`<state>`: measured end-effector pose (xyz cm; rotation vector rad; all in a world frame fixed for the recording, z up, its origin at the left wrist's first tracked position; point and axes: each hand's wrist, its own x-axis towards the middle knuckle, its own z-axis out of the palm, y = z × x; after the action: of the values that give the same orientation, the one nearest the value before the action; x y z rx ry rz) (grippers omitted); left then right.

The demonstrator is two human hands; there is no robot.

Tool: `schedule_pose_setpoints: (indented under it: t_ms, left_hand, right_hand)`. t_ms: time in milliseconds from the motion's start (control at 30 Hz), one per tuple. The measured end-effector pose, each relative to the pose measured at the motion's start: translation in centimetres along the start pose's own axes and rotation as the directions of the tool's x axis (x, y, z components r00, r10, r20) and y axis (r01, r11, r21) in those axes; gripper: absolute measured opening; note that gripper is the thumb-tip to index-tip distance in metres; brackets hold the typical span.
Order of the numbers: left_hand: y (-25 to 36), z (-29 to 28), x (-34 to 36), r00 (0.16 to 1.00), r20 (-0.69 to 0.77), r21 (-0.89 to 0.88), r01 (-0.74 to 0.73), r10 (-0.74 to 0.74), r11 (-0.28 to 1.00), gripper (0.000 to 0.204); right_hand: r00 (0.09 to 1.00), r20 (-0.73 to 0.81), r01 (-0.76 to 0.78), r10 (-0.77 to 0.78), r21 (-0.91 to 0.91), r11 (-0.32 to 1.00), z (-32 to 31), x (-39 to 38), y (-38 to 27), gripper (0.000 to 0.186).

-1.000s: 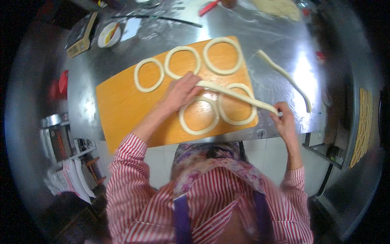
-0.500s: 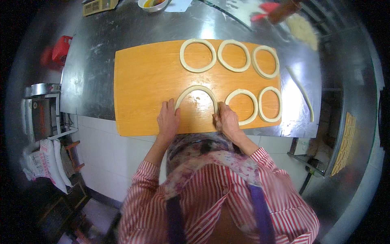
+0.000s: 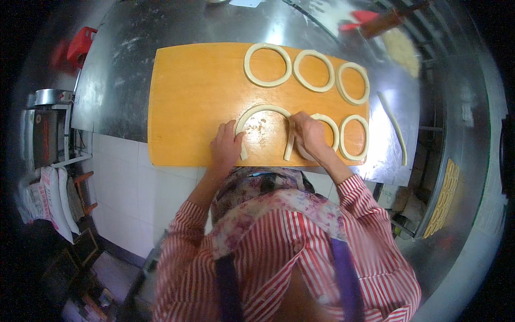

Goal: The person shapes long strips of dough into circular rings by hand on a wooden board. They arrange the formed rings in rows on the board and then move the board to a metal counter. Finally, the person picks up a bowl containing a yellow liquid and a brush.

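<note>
A strip of pale dough [image 3: 265, 108] lies bent into an arch on the wooden board [image 3: 188, 102], its two ends pointing toward me. My left hand [image 3: 224, 147] holds the arch's left leg, with the thumb lying over the strip. On the other leg, my right hand [image 3: 312, 138] is closed with the fingertips at the dough; part of the grip is hidden. Behind that hand a dough ring [image 3: 333, 129] is partly covered. Another ring [image 3: 353, 138] lies to its right, and three more, one of them this ring [image 3: 268, 64], form a row along the far edge.
A loose dough strip [image 3: 394, 129] lies on the metal table [image 3: 120, 80] right of the board. At the far right are a rolling pin [image 3: 383, 22] and a dough lump [image 3: 401, 51]. A red container [image 3: 81, 45] stands left; a tray of shaped pieces [image 3: 442, 198] is lower right.
My right hand has moved up along the arch's right leg, baring its lower end. The left leg's end also shows below my left hand. The whole view has shifted slightly.
</note>
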<state>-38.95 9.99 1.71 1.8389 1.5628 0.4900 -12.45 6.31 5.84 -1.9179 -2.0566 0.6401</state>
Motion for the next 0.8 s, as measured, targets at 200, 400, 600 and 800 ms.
schedule_pose_setpoints:
  t_ms: [200, 400, 600, 800]
  left_hand:
    - [-1.9, -2.6, 0.3, 0.595, 0.335, 0.058, -0.787, 0.73, 0.614, 0.029]
    - [0.1, -0.8, 0.5, 0.557, 0.404, -0.043, -0.78, 0.725, 0.624, 0.025]
    - [2.3, 1.8, -1.1, 0.613, 0.498, 0.03, -0.719, 0.613, 0.695, 0.031]
    - [0.2, 1.3, -0.6, 0.638, 0.39, 0.062, -0.737, 0.663, 0.673, 0.03]
  right_hand:
    - [0.861, 0.275, 0.443, -0.429, 0.01, 0.896, 1.0, -3.8, 0.9, 0.03]
    - [0.916, 0.26, 0.292, -0.305, 0.086, 0.952, 0.8, -3.6, 0.4, 0.029]
    - [0.974, 0.136, 0.17, -0.18, 0.08, 0.982, 2.6, -4.4, 0.0, 0.022]
    - [0.97, -0.242, -0.034, 0.024, -0.038, 0.999, 0.9, 1.4, -0.6, 0.02]
